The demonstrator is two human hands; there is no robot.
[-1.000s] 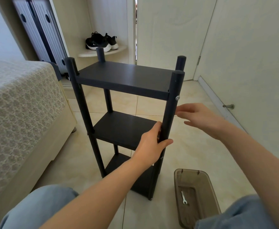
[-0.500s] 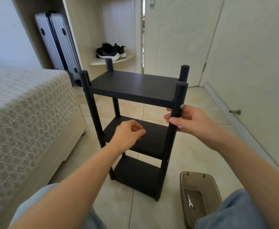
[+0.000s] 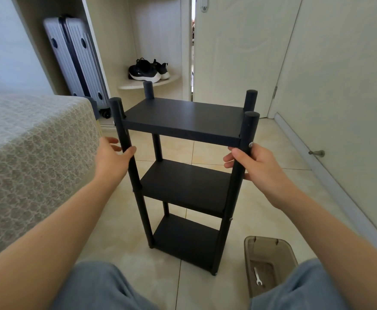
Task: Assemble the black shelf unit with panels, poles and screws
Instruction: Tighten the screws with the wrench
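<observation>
Tiled floor (image 3: pixel 272 198) is supporting the shelf unit (image 3: pixel 183 117), likely light and rigid. Right hand (image 3: pixel 256 166) is gripping the right pole (image 3: pixel 249 128); left hand (image 3: pixel 111 158), half-open, is touching the left pole (image 3: pixel 121 130).

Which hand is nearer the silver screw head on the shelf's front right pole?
Right. The right hand grips the front right pole just below the screw head; the left hand is at the front left pole, across the shelf unit.
</observation>
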